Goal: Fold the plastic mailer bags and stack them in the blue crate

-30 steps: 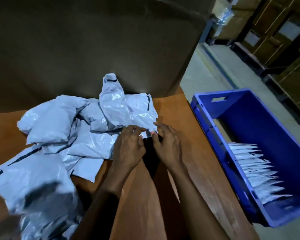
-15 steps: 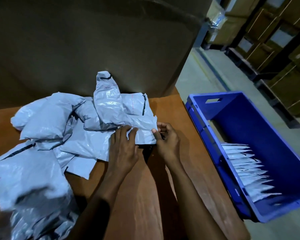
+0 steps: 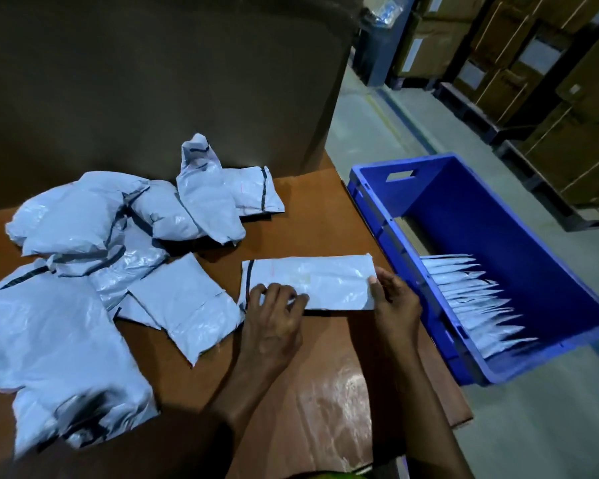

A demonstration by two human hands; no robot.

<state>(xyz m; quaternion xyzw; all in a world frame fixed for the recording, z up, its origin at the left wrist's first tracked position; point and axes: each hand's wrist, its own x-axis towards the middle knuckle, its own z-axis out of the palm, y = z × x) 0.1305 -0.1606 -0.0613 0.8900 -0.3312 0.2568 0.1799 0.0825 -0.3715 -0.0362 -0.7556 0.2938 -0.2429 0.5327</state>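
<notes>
Half a second back both hands were buried in the edge of the heap; now one mailer has come free of it and lies stretched out as a long flat strip on the table, between the heap and the blue crate. It is clear of the crate. Its left end comes right up to a flat bag, and whether the two touch I cannot tell. The left hand sits on the strip's near left part, fingers bent down onto the plastic and seemingly nipping the near edge, close to the dark seal band. The right hand clamps the right end, thumb on top and fingers tucked under.

From where I stand, the trouble is the plastic itself. It looks slick and springy, so a fold pressed only lightly will likely creep open again. A bag that reopens will not stand in line with the folded bags already ranked on edge in the crate's near half. If the right end is brought over while the left hand gives way, the whole strip could skate across the smooth table and the edges would meet crooked. The flat bag lies just beside the left wrist and the heap's loose corners are near, so a careless sweep of the forearm could drag them along. The crate sits off the table's right side, seemingly lower, so a hurried drop could knock the standing row over
</notes>
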